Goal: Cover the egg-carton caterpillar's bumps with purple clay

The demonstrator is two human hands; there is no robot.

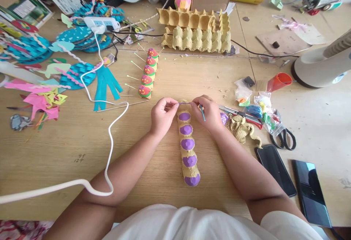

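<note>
A thin purple strand point(184, 103), perhaps clay, is stretched level between my two hands. My left hand point(162, 117) pinches its left end between thumb and fingers. The right end is in the fingertips of my right hand point(207, 114), which also holds a slim blue stick point(202, 113) pointing down. Under the strand lies a strip of egg carton point(187, 153), running toward me, its bumps topped with purple patches point(188, 144). The strand is over the far end of this strip; whether it touches the carton I cannot tell.
Red-and-green carton caterpillar point(148, 71) stands back left; egg cartons point(201, 39) lie behind. A white cable point(111, 137) crosses the left side near blue paper strips point(105, 86). At right are a utility knife point(241, 113), carton scraps point(240, 128), scissors point(285, 138) and two phones point(275, 168).
</note>
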